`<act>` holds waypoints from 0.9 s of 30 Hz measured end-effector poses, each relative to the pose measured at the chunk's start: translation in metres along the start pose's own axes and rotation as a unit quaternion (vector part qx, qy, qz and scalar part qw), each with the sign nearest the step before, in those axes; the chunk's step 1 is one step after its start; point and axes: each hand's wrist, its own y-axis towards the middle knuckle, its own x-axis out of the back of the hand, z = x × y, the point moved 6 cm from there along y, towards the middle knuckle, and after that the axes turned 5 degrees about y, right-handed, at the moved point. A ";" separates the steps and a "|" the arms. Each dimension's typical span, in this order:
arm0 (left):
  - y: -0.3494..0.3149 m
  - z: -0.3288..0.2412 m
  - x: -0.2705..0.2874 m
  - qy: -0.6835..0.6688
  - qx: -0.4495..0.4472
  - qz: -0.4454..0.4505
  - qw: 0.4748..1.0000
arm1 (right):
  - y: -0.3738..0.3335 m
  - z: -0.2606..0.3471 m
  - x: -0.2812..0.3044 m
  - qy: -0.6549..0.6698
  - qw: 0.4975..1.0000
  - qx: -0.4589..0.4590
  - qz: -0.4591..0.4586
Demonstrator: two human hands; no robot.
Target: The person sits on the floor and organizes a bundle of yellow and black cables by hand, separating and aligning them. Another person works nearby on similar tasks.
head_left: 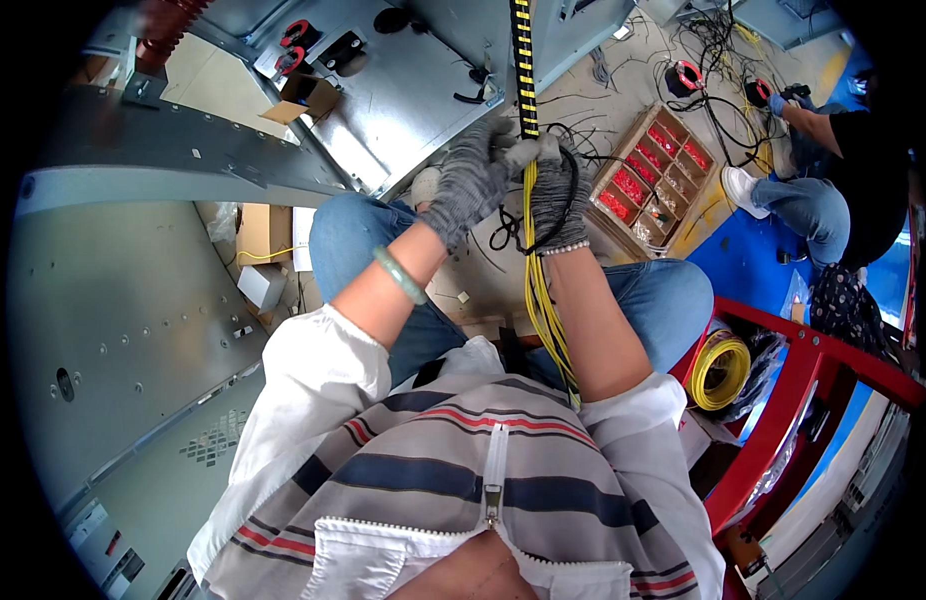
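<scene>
A bundle of yellow wires [545, 320] runs up from my lap between my forearms. Above my hands it continues inside a black wrap with yellow bands [525, 70]. My right hand [558, 200], in a grey knit glove, is closed round the bundle just below the wrap's lower end. From the left, my left hand [471, 185], gloved alike, reaches to the same spot with fingers bent in against the bundle; its fingertips are partly hidden. A thin black cord [571, 165] loops over my right hand and dangles beside the wires.
A compartment box [691, 190] with red and pale small parts lies on the floor to the right. Beyond it sit tangled cables and another person [823, 190]. A red metal frame [773, 325] with a yellow wire coil [720, 370] stands at right. Metal cabinet panels [123, 320] flank my left.
</scene>
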 end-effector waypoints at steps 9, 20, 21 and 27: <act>0.024 0.025 -0.002 -0.174 0.116 -0.058 0.976 | 0.010 0.151 0.068 -0.054 0.998 0.021 0.019; 0.056 0.034 0.018 0.171 -0.001 -0.145 0.975 | -0.021 0.421 0.189 -0.198 0.926 0.315 -0.070; 0.063 0.049 0.013 0.149 -0.006 -0.150 0.977 | -0.009 0.394 0.192 -0.241 0.934 0.249 -0.084; 0.033 0.004 0.017 0.204 -0.048 -0.042 0.977 | 0.014 0.204 0.167 -0.608 0.784 0.040 0.121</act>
